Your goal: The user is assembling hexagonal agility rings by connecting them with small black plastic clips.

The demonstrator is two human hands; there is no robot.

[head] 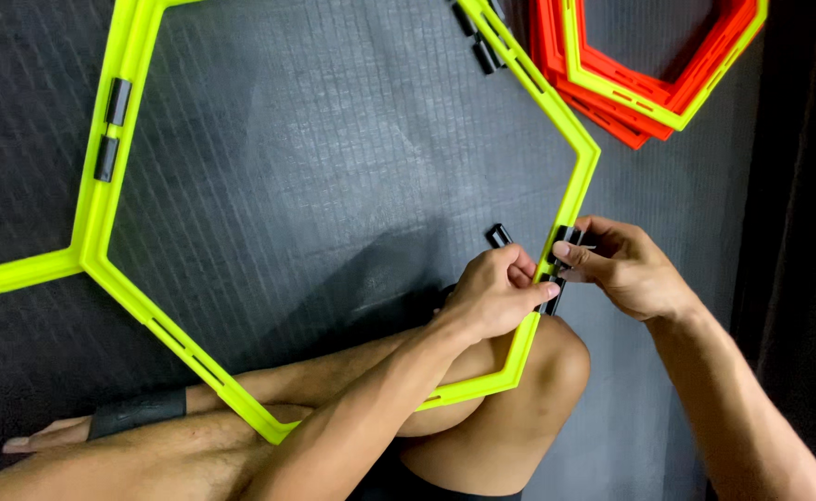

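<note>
Hands on yellow hexagonal ring [111,186]: left hand [493,295] pinches its edge, right hand [623,264] grips black clip [564,239]. Orange rings [631,93] stacked on grey floor mat [334,139].

Both forearms reach forward and come together. The left hand [496,292] is curled, its thumb and fingers pinched closed. The right hand [621,264] faces it, just beside, fingers bent and also pinching, thumb pointing to the left hand.

Your arms and hands [493,295] are bare, no sleeves or rings; bare legs, a dark band [139,412] around one ankle, dark shorts [408,478].
</note>
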